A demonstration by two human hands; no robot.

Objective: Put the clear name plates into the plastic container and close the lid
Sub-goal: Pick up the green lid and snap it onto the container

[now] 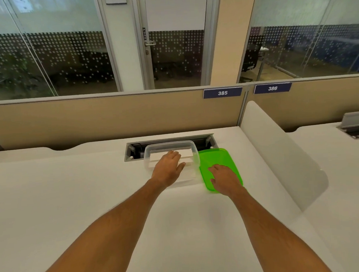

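Observation:
A clear plastic container stands lidless on the white desk, near the cable slot. Pale clear name plates lie inside it. My left hand reaches over the container's near rim, fingers spread, resting on the plates inside. Whether it grips one I cannot tell. The bright green lid lies flat on the desk just right of the container. My right hand lies palm down on the lid's near half, fingers apart.
A recessed cable slot opens in the desk right behind the container. A beige partition runs along the back, and a white rounded divider rises on the right. Bare white desk spreads to the left and front.

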